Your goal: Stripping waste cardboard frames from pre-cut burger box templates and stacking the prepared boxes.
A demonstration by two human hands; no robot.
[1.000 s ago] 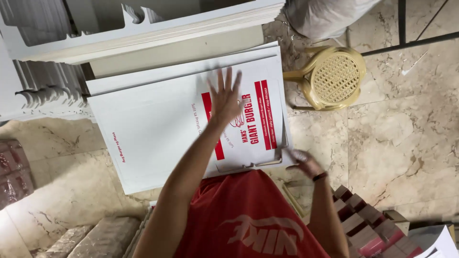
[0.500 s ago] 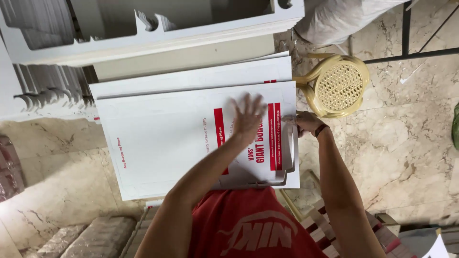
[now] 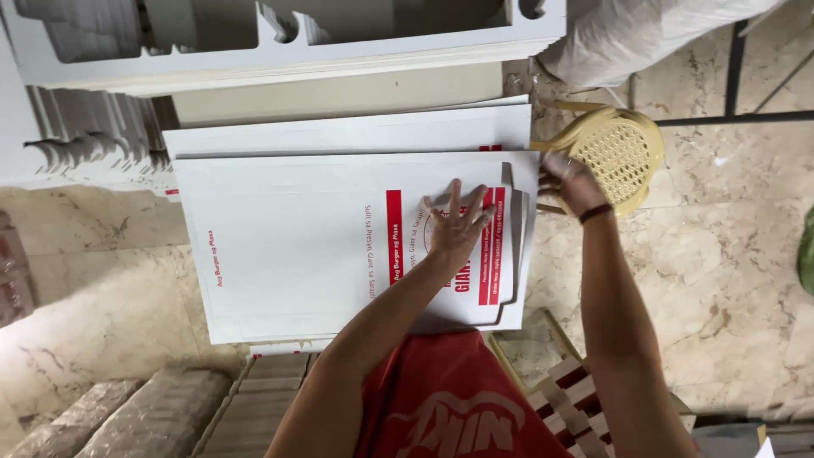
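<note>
- The left hand (image 3: 458,225) is lying flat with fingers spread, pressing down on the top white cardboard sheet (image 3: 297,246), over its red printed stripes
- The right hand (image 3: 570,182) is reaching to the sheet's right edge, fingers curled at that edge; whether it is pinching the board I cannot tell
- The sheet is lying on top of a stack of similar white sheets (image 3: 356,131), at the middle of the view, above the person's red shirt (image 3: 449,399)
- A yellow woven plastic stool (image 3: 619,153) is standing just beside the right hand, on the marble floor (image 3: 729,280)
- Die-cut white board offcuts (image 3: 280,51) are lying beyond the stack
</note>
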